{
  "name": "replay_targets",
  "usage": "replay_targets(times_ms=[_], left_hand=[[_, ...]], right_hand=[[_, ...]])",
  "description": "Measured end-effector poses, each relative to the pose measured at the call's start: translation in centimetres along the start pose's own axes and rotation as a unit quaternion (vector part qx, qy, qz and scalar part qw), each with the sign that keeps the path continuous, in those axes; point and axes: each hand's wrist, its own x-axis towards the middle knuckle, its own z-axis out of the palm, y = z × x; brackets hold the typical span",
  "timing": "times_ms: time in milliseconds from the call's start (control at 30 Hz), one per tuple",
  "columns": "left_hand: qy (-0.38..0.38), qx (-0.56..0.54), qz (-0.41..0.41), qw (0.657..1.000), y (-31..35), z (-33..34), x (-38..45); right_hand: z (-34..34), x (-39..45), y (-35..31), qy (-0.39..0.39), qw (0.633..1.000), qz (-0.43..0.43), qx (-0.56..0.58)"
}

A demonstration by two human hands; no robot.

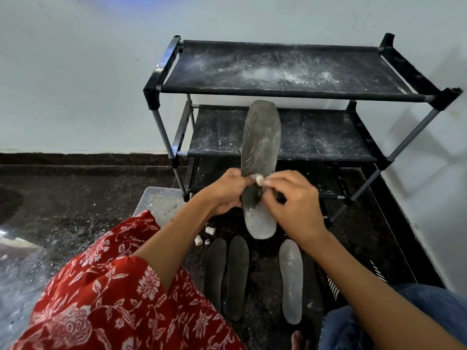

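1. Grey, powder-streaked foam insole [261, 137] is held upright in the air, toe end up, in front of the middle shelf of the black three-tier shoe rack [151, 94] and above the dark speckled stone floor [75, 198].
2. Its left edge, about the middle of its length, is gripped by the left hand [225, 190], whose fingers are curled round it.
3. A small white lump [259, 181] is pinched in the fingertips of the right hand [293, 200] and pressed on the insole's face at mid-length; the wrist is bent down and the forearm comes in from the lower right.
4. The work is judged to be partly done: whitish streaks are seen over the upper half of the held insole, while a darker patch is seen around the fingers.
5. On the floor near the person's knees, one pale grey insole [292, 281] appears already treated; two black insoles [236, 276] lie side by side to its left, apart from it, and seem untouched.
6. Two small white cylinders [210, 230] lie on the floor just beyond the black pair, and a clear plastic tub [151, 198] stands beside the rack's left legs.
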Motion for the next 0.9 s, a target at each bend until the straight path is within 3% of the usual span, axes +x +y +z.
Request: replay_targets(times_ms=[100,333,400,533,800,900], left_hand=[[-0.033,-0.027,-0.001,0.999,-0.15,-0.07,-0.04],[-0.024,-0.109,0.012,0.994,-0.1,-0.26,0.13],[-0.023,-0.098,0.009,0.995,-0.12,-0.35,0.13],[-0.031,-0.063,0.004,0.998,-0.05,-0.36,0.09],[-0.028,-0.089,0.004,0.996,-0.02,-0.33,-0.17],[-0.018,-0.082,0.005,0.996,0.06,-0.42,-0.17]], right_hand=[[-0.31,0.42,0.78,0.006,0.999,0.042,-0.022],[0.09,-0.35,0.63,-0.102,0.994,0.034,-0.024],[-0.04,-0.25,0.54,-0.089,0.995,0.035,-0.006],[-0.32,0.3,0.79,0.013,0.999,0.037,0.007],[0.09,-0.35,0.86,-0.081,0.991,0.104,0.011],[-0.05,-0.18,0.73,-0.04,0.992,0.114,0.033]])
